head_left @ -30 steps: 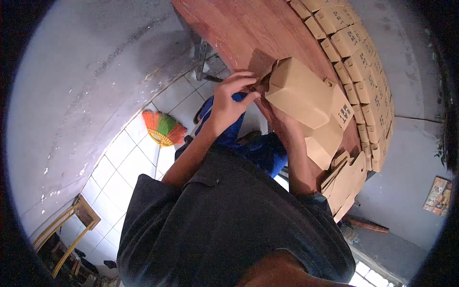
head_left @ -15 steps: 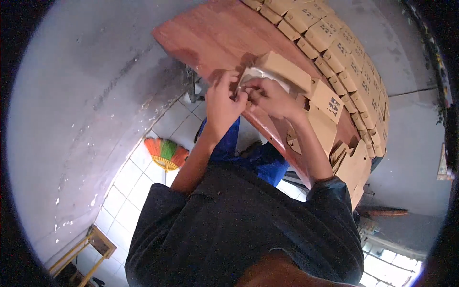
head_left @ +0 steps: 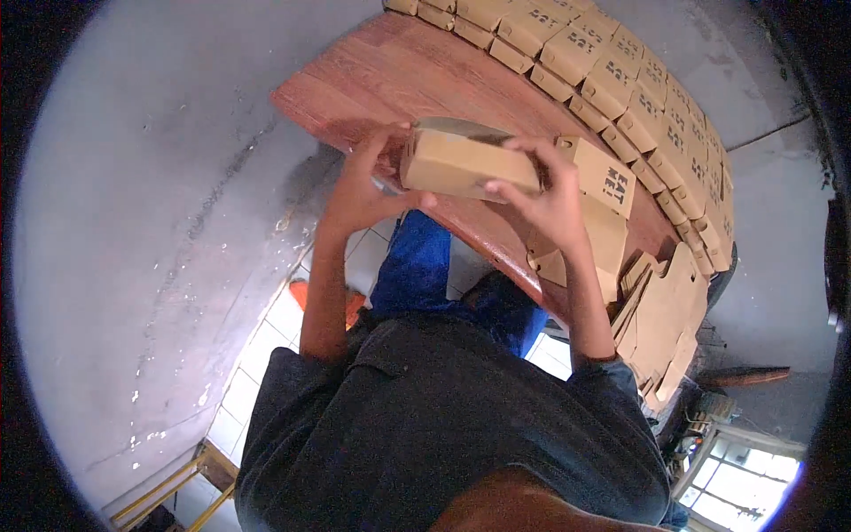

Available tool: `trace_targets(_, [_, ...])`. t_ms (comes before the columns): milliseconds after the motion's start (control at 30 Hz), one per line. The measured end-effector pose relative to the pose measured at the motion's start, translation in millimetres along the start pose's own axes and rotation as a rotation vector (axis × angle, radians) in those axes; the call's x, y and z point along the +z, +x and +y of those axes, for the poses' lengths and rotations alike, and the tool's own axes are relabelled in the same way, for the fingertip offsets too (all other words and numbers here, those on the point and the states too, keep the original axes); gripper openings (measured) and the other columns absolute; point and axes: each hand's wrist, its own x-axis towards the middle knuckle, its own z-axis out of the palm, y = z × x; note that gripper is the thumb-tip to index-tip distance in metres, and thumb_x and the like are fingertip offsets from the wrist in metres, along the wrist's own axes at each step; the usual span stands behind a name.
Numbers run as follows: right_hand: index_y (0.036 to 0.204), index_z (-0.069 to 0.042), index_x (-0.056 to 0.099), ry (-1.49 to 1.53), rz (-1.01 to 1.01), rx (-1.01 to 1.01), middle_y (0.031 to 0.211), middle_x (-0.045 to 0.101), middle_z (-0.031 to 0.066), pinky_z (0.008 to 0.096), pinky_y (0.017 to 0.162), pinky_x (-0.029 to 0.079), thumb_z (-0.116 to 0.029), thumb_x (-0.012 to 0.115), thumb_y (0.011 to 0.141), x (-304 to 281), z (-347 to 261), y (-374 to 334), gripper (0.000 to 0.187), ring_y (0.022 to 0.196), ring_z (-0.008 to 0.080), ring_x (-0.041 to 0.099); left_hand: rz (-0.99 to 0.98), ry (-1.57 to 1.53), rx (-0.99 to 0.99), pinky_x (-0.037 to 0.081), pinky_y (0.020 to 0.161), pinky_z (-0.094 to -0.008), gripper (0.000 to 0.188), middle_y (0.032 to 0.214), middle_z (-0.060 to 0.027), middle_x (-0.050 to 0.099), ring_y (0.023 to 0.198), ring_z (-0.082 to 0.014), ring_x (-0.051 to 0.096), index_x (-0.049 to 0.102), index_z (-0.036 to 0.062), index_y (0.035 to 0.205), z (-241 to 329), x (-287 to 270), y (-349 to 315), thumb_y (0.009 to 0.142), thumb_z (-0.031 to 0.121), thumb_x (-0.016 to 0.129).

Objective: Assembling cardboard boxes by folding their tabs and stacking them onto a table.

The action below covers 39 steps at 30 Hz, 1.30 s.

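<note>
And here's the brown cardboard box (head_left: 470, 168), up in both hands over the near side of the reddish wooden table (head_left: 381, 84); whether its underside touches the tabletop, I can't tell from here. The left hand (head_left: 362, 197) clamps the left end, fingers at the upper corner, thumb at the lower edge. The right hand (head_left: 551, 197) has the other end pinched, thumb on the near wall, fingers over the top rim. Greyish inside shows along the far side! Just beyond that right hand sits an opened carton (head_left: 605, 238), dark lettering on one panel. Nearer the person, a pile of flat cardboard blanks (head_left: 667, 306). And along the far edge, stacked rows of closed cartons (head_left: 612, 84), curving right round.
</note>
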Motion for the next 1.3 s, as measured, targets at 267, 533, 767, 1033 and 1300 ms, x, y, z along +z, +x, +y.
trace_targets(267, [0.105, 0.002, 0.063, -0.216, 0.216, 0.301, 0.095, 0.068, 0.0185, 0.0387, 0.083, 0.054, -0.033, 0.097, 0.061, 20.9, 13.3, -8.7, 0.066, 0.092, 0.0309, 0.069, 0.217, -0.332, -0.282, 0.055, 0.09, -0.0382, 0.06, 0.112, -0.0192, 0.07, 0.104, -0.0262, 0.07, 0.063, -0.0028, 0.117, -3.6, 26.8, -3.2, 0.074, 0.027, 0.091])
trace_targets(533, [0.091, -0.005, 0.051, -0.065, 0.229, 0.026, 0.101, 0.07, 0.018, 0.0399, 0.086, 0.056, -0.026, 0.101, 0.052, 24.9, 23.5, -16.2, 0.067, 0.1, 0.0298, 0.071, 0.1, -0.007, -0.24, 0.055, 0.092, -0.0365, 0.064, 0.113, -0.014, 0.07, 0.108, -0.0231, 0.068, 0.056, 0.0023, 0.127, 16.8, 14.5, -14.0, 0.075, 0.021, 0.091])
trace_targets(767, [0.092, -0.005, 0.052, -0.059, 0.239, -0.011, 0.104, 0.071, 0.0173, 0.0403, 0.089, 0.056, -0.026, 0.101, 0.052, 33.8, 38.0, -29.6, 0.067, 0.108, 0.0286, 0.07, 0.091, 0.249, -0.225, 0.056, 0.093, -0.0362, 0.074, 0.116, -0.0126, 0.068, 0.109, -0.023, 0.067, 0.057, 0.0038, 0.127, 15.9, 17.8, -22.4, 0.067, 0.024, 0.096])
trace_targets(1033, [0.102, -0.003, 0.066, 0.123, 0.29, -0.019, 0.11, 0.074, 0.0129, 0.0353, 0.09, 0.056, -0.023, 0.1, 0.055, 44.6, 57.1, -41.8, 0.061, 0.102, 0.023, 0.071, 0.224, 0.101, -0.097, 0.056, 0.095, -0.0371, 0.075, 0.126, -0.0113, 0.062, 0.119, -0.0247, 0.061, 0.06, 0.0059, 0.137, 4.3, 23.6, -31.1, 0.07, 0.018, 0.093])
trace_targets(1300, [0.103, -0.003, 0.069, 0.103, 0.206, -0.049, 0.107, 0.071, 0.0109, 0.0349, 0.089, 0.055, -0.016, 0.097, 0.059, 30.3, 44.0, -35.6, 0.054, 0.098, 0.0218, 0.068, 0.08, 0.314, 0.063, 0.059, 0.079, -0.0337, 0.061, 0.11, -0.0115, 0.06, 0.1, -0.0237, 0.066, 0.067, 0.003, 0.116, 9.3, 2.9, -22.7, 0.065, 0.021, 0.095])
